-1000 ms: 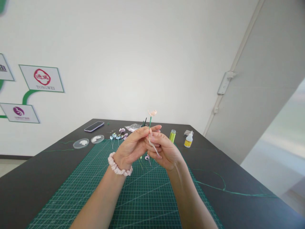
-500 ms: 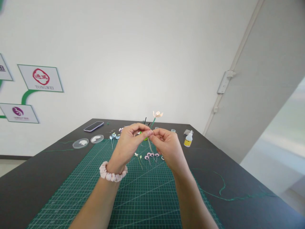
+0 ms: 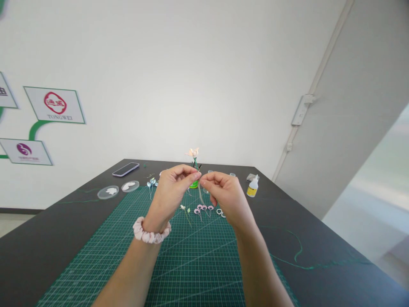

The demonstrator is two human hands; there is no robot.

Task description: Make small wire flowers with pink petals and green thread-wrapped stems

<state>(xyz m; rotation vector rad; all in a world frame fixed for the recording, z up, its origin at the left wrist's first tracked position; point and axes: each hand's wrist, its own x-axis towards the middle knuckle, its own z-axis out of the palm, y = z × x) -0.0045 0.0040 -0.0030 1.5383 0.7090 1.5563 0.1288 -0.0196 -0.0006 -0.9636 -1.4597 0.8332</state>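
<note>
Right now, the left hand (image 3: 175, 183) pinches the thin stem (image 3: 196, 163) of a pale peach flower (image 3: 193, 152) between thumb and finger. The flower is up above the fingertips, over the far part of the green mat (image 3: 191, 264). The right hand (image 3: 225, 192) is just beside it, with thumb and finger close together — I cannot tell if they grip anything. A pale strip (image 3: 201, 196) hangs down between the two hands. A pink hair band (image 3: 151, 231) goes around the left wrist.

Small purple flowers (image 3: 204, 208) lie on the mat below the hands, with white rings (image 3: 219, 211) to their right. Blue flowers (image 3: 151, 182) lie off to the left. Farther left are two round dishes (image 3: 104, 195) with white bits in them — and a phone (image 3: 125, 169) behind them. A glue bottle (image 3: 252, 190) stands upright on the black table (image 3: 329, 230), to the right.
</note>
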